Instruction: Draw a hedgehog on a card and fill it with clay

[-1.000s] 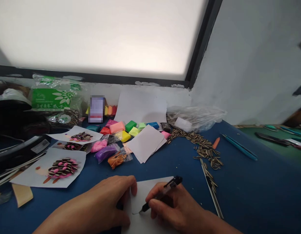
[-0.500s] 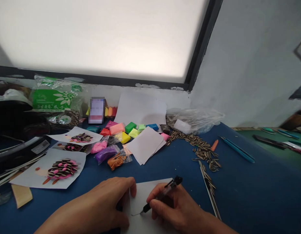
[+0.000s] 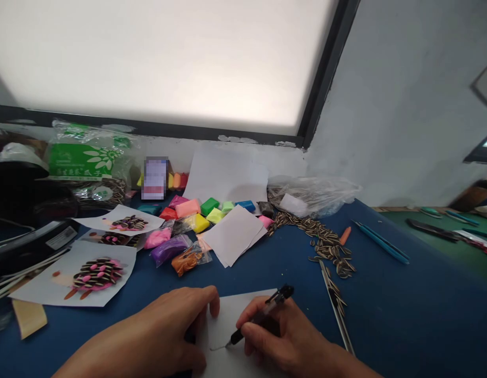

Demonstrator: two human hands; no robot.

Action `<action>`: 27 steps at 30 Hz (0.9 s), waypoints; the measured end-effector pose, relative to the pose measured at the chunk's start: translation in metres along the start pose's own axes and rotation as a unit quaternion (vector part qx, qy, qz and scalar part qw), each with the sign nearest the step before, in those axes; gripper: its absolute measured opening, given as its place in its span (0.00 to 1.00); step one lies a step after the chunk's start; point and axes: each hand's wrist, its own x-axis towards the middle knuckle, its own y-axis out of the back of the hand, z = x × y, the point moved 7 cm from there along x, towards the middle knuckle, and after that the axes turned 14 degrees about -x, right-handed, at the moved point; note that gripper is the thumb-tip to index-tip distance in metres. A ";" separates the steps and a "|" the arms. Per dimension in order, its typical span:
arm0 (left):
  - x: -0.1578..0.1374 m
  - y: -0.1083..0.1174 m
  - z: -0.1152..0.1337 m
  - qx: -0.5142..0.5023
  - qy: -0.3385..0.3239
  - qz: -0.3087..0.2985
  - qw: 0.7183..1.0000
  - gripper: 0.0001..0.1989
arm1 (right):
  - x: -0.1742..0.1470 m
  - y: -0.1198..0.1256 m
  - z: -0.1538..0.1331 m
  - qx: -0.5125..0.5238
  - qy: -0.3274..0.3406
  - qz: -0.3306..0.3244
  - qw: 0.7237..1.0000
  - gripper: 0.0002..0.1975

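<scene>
My right hand (image 3: 277,333) is closed around a black-capped pen (image 3: 261,315) with a clear barrel. The pen's tip touches a white sheet of paper (image 3: 223,362), where a short thin line runs left from it. Along the sheet's left edge, my left hand (image 3: 176,325) is curled, its thumb and index finger holding the paper against the table; its other fingers are hidden. Two loose white sheets (image 3: 235,236) lie beyond my hands. To the left are cut-out pictures of a hedgehog (image 3: 95,273) with a pink body and seed spines.
Wrapped modelling clay in several colours (image 3: 170,249) lies at the back. Sunflower seeds (image 3: 325,239) spread at right, near a utility knife (image 3: 337,307), an orange clay piece (image 3: 345,235) and blue tweezers (image 3: 381,242). A phone (image 3: 154,178) and a green-labelled seed bag (image 3: 83,163) stand behind.
The view has shifted slightly, so things on the table sit a little further left. Both hands keep nearly the same pose, with the pen tip still on the sheet.
</scene>
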 end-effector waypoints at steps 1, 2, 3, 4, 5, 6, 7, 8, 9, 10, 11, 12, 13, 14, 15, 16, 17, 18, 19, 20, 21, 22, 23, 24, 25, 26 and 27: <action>0.000 0.000 0.000 0.000 0.000 -0.001 1.000 0.20 | 0.000 0.000 0.000 0.003 0.000 0.001 1.000 0.13; 0.000 -0.001 0.000 -0.001 0.000 -0.002 1.000 0.20 | 0.000 0.000 0.000 0.006 -0.001 0.000 1.000 0.13; 0.000 -0.001 0.000 -0.004 0.000 -0.001 1.000 0.20 | 0.000 -0.001 0.001 0.008 -0.002 -0.001 1.000 0.13; 0.000 -0.001 -0.001 -0.006 0.001 -0.002 1.000 0.20 | -0.001 -0.001 0.002 0.011 -0.004 -0.003 1.000 0.13; 0.000 -0.001 -0.001 -0.006 0.000 -0.002 1.000 0.20 | -0.001 -0.002 0.004 0.013 -0.006 -0.004 1.000 0.13; 0.000 -0.001 -0.002 -0.004 0.000 -0.002 1.000 0.20 | -0.001 -0.003 0.005 0.016 -0.008 -0.006 1.000 0.13; 0.000 -0.001 -0.002 -0.002 -0.002 0.000 1.000 0.20 | -0.002 -0.003 0.007 0.017 -0.010 -0.005 1.000 0.13; 0.000 -0.001 -0.003 0.000 -0.004 0.002 1.000 0.21 | -0.002 -0.003 0.008 0.016 -0.012 -0.006 1.000 0.13; -0.001 -0.001 -0.003 0.000 -0.005 0.003 1.000 0.21 | -0.003 -0.003 0.009 0.013 -0.012 -0.005 1.000 0.14; -0.001 -0.001 -0.002 0.000 -0.006 0.003 1.000 0.21 | -0.003 -0.003 0.010 0.010 -0.011 -0.006 1.000 0.14; -0.001 -0.001 -0.002 -0.001 -0.006 0.002 1.000 0.20 | -0.003 -0.004 0.010 0.008 -0.009 -0.007 1.000 0.14; -0.001 -0.001 -0.002 -0.003 -0.005 0.002 1.000 0.20 | -0.004 -0.004 0.010 0.007 -0.009 -0.008 1.000 0.13; -0.001 -0.001 -0.002 -0.002 -0.002 0.002 1.000 0.20 | -0.004 -0.003 0.009 0.010 -0.006 -0.008 1.000 0.13; -0.001 -0.001 -0.001 0.000 0.001 0.003 1.000 0.20 | -0.003 -0.003 0.009 0.015 -0.003 -0.006 1.000 0.13; -0.001 0.000 -0.001 0.002 0.002 0.004 1.000 0.20 | -0.003 -0.003 0.008 0.021 -0.002 -0.004 1.000 0.13; -0.001 0.000 -0.002 0.003 0.003 0.005 1.000 0.20 | -0.002 -0.002 0.008 0.025 -0.002 -0.002 1.000 0.13; -0.001 0.000 -0.002 0.004 0.003 0.007 1.000 0.20 | -0.002 -0.002 0.008 0.027 -0.003 -0.001 1.000 0.13; -0.001 0.000 -0.002 0.003 0.001 0.007 1.000 0.20 | -0.002 -0.002 0.008 0.031 -0.003 -0.001 1.000 0.12; -0.001 0.000 -0.003 0.003 0.002 0.005 1.000 0.20 | -0.001 -0.002 0.008 0.032 -0.005 -0.002 0.999 0.12; -0.001 0.000 -0.004 0.002 0.003 0.003 1.000 0.19 | -0.001 -0.001 0.008 0.032 -0.006 -0.004 0.999 0.12; -0.001 0.000 -0.005 0.002 0.006 0.001 1.000 0.19 | -0.001 -0.001 0.008 0.033 -0.006 -0.004 0.999 0.12; -0.001 0.000 -0.005 0.001 0.008 -0.001 1.000 0.19 | -0.002 0.000 0.008 0.033 -0.006 -0.003 0.999 0.12; -0.001 0.000 -0.005 -0.001 0.008 -0.003 1.000 0.19 | -0.002 0.000 0.008 0.034 -0.005 -0.003 0.999 0.12; -0.002 -0.001 -0.005 -0.003 0.009 -0.005 1.000 0.19 | -0.002 0.001 0.008 0.033 -0.004 -0.002 0.999 0.12; -0.002 -0.001 -0.005 -0.004 0.008 -0.005 1.000 0.19 | -0.002 0.001 0.008 0.032 -0.004 -0.002 0.999 0.12; -0.002 -0.001 -0.005 -0.004 0.006 -0.006 1.000 0.19 | -0.002 0.002 0.008 0.032 -0.004 -0.001 0.999 0.12; -0.002 -0.001 -0.005 -0.003 0.006 -0.006 1.000 0.19 | -0.002 0.002 0.008 0.031 -0.003 0.001 1.000 0.12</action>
